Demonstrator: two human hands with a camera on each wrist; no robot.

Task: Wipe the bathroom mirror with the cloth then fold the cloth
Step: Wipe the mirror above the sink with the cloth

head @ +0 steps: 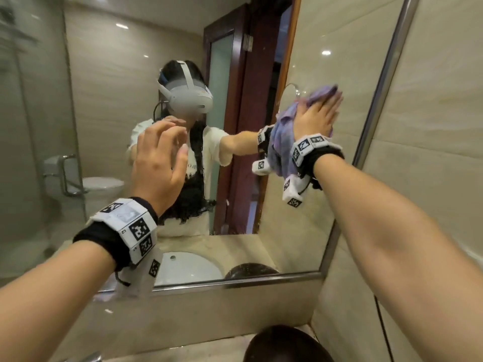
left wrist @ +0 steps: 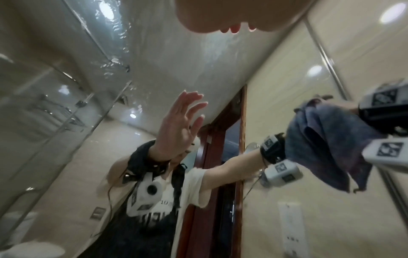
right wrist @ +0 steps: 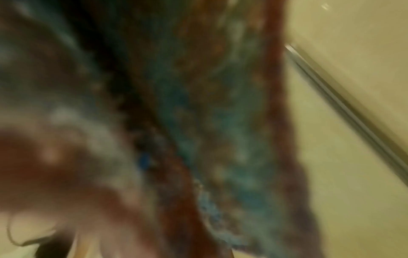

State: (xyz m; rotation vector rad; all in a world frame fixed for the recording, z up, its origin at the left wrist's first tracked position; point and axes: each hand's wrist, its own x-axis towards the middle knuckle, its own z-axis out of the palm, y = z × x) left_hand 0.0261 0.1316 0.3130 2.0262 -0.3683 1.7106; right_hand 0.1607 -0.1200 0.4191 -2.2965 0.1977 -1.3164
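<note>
The bathroom mirror [head: 321, 37] fills most of the head view. My right hand [head: 317, 117] lies flat on it with straight fingers, pressing a bunched purple-blue cloth [head: 281, 146] against the glass near the mirror's right edge. Part of the cloth hangs below the wrist. In the left wrist view the cloth [left wrist: 326, 148] droops beside the mirror; in the right wrist view the cloth [right wrist: 220, 139] is a close blur. My left hand [head: 162, 152] is raised in front of the glass, left of centre, fingers loosely spread and holding nothing. Its palm [left wrist: 220, 15] shows at the top of the left wrist view.
A metal frame [head: 386, 74] borders the mirror on the right and bottom, with beige tile wall [head: 444, 126] beyond. A dark rounded object [head: 287, 346] stands on the counter below. The mirror reflects a white sink [head: 188, 267], a toilet and a door.
</note>
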